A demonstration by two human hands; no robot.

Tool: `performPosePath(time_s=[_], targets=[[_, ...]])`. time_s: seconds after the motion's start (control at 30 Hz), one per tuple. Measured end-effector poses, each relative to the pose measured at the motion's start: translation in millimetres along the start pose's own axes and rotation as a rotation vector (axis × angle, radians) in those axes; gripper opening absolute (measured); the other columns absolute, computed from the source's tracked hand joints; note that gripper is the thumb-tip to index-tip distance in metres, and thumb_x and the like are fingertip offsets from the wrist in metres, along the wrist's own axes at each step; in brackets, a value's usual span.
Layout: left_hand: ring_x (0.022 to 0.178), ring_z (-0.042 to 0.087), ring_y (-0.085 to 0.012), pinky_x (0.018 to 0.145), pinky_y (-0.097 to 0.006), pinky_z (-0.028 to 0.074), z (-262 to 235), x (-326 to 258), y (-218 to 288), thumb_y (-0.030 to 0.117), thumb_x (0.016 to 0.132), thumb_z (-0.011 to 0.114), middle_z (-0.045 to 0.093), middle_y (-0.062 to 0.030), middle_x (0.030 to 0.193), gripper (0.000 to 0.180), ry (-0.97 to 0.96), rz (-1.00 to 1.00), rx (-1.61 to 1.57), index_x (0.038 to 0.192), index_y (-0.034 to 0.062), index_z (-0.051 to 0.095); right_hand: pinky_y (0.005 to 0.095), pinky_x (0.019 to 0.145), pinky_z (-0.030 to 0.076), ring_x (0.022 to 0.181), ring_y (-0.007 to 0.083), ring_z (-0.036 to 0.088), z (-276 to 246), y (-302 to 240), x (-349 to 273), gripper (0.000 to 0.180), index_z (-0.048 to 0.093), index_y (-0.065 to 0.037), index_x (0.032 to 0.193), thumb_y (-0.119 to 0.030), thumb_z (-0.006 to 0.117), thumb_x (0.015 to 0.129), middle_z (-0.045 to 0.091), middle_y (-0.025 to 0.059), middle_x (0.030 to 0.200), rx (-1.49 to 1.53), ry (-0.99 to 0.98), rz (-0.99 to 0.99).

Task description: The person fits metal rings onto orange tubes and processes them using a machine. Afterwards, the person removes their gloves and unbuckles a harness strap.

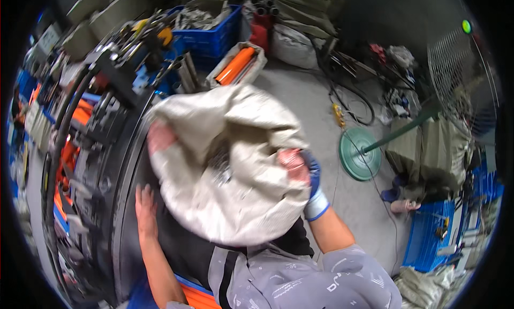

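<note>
A large off-white woven sack (241,212) with a rolled-out rim and reddish patches fills the middle of the view. Its mouth gapes toward me, and small shiny metal pieces (222,167) lie down inside. My right hand (315,175), in a blue glove with a pale cuff, grips the sack's right side; the sack hides part of its fingers. Bare and apart from the sack's left side, my left hand (145,202) has its fingers stretched out over the dark edge of the machine.
Dark machinery with hoses (96,132) runs along my left. Beyond the sack stand a blue crate (206,41) and a smaller sack with orange tubes (235,65). A green fan base (360,154), trailing cables and a blue basket (428,239) are on the right.
</note>
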State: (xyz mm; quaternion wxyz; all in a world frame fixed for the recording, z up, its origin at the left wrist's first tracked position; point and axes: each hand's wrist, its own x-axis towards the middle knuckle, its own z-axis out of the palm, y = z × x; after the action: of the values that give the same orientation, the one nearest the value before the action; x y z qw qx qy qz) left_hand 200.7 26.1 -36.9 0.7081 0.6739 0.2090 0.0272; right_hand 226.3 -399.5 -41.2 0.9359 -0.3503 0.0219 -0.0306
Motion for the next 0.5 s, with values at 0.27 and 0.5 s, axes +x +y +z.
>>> performPosePath(time_s=[0.27, 0.5], targets=[[0.109, 0.057, -0.0235, 0.097, -0.035, 0.043, 1.5, 7.6, 34.0, 0.013, 0.083, 0.064, 0.056, -0.0118, 0.123, 0.058, -0.114, 0.1, 0.065, 0.135, -0.0014, 0.043, 0.0298, 0.097, 0.045, 0.105, 0.0172, 0.061, -31.1, 38.0, 18.7, 0.027, 0.059, 0.002, 0.119, -0.013, 0.047, 0.099, 0.064, 0.0091, 0.115, -0.259, -0.087, 0.01], [0.102, 0.056, -0.0174, 0.093, -0.029, 0.04, 53.6, -1.0, 80.8, 0.003, 0.076, 0.062, 0.059, -0.0068, 0.113, 0.049, 0.085, 0.442, 0.275, 0.123, -0.0026, 0.052, 0.0321, 0.094, 0.047, 0.107, 0.0187, 0.062, -44.9, -17.8, 59.0, 0.046, 0.054, 0.005, 0.126, -0.006, 0.066, 0.083, 0.066, 0.0152, 0.113, -1.05, 0.1, -0.139]])
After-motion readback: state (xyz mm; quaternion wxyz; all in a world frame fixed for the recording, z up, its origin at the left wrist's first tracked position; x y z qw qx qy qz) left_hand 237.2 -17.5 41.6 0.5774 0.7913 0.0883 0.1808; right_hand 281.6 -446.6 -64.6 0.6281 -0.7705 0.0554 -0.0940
